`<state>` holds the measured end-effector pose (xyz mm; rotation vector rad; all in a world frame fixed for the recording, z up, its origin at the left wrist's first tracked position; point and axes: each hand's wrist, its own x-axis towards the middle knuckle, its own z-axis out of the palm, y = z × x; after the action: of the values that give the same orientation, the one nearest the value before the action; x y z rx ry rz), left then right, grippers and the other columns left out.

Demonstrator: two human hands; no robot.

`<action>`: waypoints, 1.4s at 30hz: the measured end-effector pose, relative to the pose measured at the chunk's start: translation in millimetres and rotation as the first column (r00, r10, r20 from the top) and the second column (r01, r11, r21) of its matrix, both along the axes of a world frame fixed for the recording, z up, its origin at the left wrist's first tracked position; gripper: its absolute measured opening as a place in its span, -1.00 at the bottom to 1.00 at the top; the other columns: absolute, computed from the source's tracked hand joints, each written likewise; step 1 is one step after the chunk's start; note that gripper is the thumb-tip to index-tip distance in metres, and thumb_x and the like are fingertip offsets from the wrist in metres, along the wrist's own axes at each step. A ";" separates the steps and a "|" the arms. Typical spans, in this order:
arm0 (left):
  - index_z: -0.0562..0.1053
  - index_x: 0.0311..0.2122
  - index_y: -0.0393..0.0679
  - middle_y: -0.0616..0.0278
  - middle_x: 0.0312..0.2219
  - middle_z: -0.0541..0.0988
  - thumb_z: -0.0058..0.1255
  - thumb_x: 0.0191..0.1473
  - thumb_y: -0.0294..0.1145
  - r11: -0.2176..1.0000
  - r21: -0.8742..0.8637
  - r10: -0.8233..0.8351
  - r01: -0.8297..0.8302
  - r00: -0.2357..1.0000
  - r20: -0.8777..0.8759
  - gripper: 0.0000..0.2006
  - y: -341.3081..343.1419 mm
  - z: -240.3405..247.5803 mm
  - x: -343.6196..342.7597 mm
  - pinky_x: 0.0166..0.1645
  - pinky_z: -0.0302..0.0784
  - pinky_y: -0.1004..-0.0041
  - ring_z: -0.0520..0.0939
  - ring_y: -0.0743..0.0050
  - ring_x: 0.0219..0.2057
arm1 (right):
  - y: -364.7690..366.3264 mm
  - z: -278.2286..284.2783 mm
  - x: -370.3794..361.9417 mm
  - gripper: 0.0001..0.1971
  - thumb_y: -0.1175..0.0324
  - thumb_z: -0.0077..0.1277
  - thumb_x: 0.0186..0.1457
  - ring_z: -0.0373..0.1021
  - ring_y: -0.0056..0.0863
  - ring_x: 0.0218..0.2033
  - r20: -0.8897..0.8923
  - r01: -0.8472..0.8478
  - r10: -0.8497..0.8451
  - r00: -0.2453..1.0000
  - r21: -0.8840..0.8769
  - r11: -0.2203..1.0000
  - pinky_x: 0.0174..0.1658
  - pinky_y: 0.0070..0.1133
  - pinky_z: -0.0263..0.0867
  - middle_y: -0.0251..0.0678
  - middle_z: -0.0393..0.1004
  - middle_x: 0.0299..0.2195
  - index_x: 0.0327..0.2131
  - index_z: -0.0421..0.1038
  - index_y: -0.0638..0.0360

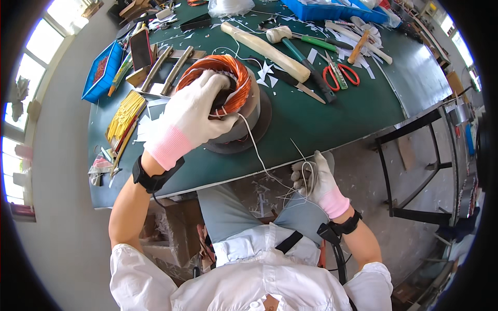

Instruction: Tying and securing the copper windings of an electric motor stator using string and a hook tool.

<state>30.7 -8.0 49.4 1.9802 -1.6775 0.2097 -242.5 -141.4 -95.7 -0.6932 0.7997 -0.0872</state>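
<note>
A ring of orange copper wire windings [240, 85] tops a grey cylindrical metal body, looking like a motor stator [251, 114], on a dark round base [265, 118] near the table's front edge. My left hand [194, 111], in a white glove with a pink cuff, grips the winding ring, fingers curled over toward its dark central opening. A white cord [258, 154] runs from the ring down to my right hand [322, 182], also gloved. That hand is closed around loose loops of the cord, beyond the table edge above my right thigh. A thin needle-like piece [297, 147] sticks up from it.
On the green table [311, 132] lie a wooden bat-like stick [264, 49], a mallet [301, 57], red-handled scissors [341, 72], yellow strips [126, 115], a phone [140, 49] and paper scraps. Blue bins [101, 71] stand at left and back. A black metal frame [415, 199] is at right.
</note>
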 end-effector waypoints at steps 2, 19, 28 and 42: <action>0.47 -0.23 -0.19 -0.02 -0.37 0.52 0.19 -0.13 -0.31 0.998 0.061 -0.029 0.027 0.999 0.037 -0.68 -3.3 -1.2 3.8 -0.15 0.47 0.22 0.56 -0.02 -0.28 | 1.5 4.0 7.1 -0.51 -0.10 -0.22 0.32 0.32 -0.64 -0.64 0.018 -0.019 0.021 1.000 -0.137 0.990 -0.56 -0.71 0.23 -0.42 0.40 -0.58 -0.39 0.41 0.15; 0.52 -0.16 -0.21 0.00 -0.37 0.60 0.20 -0.13 -0.27 0.996 0.070 -0.066 0.058 0.990 0.124 -0.62 3.2 -11.8 16.2 -0.01 0.42 0.18 0.50 -0.03 -0.18 | 31.4 89.2 122.5 -0.57 0.12 -0.03 0.26 0.28 -0.75 -0.72 0.043 -0.145 0.250 0.967 -0.715 0.684 -0.62 -0.72 0.19 -0.42 0.41 -0.71 -0.54 0.48 0.27; 0.56 -0.34 -0.20 -0.06 -0.10 0.56 0.24 -0.15 -0.13 0.998 0.059 0.016 -0.033 0.962 0.272 -0.65 4.6 -16.2 12.4 0.25 0.22 0.02 0.44 -0.11 0.06 | 14.2 81.8 122.0 -0.66 0.18 -0.23 0.34 0.40 -0.63 -0.60 0.172 -0.252 0.402 0.899 -0.547 0.798 -0.56 -0.73 0.28 -0.25 0.54 -0.40 -0.22 0.44 0.25; 0.33 0.14 -0.13 0.20 0.14 0.41 0.34 -0.27 -0.08 0.914 -0.287 0.369 -0.286 0.879 0.302 -0.20 13.9 -21.1 -21.1 0.28 -0.17 -0.33 0.18 0.03 0.29 | 23.0 133.9 162.2 -0.52 0.55 -0.06 0.22 0.35 -0.49 0.03 0.512 0.241 0.426 0.746 -0.804 0.544 0.08 -0.60 0.27 -0.19 0.38 0.03 0.21 0.17 0.38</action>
<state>9.6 5.9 28.3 2.1207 -1.4139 0.8948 -80.3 -118.3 38.2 -1.5354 -0.0781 -0.6326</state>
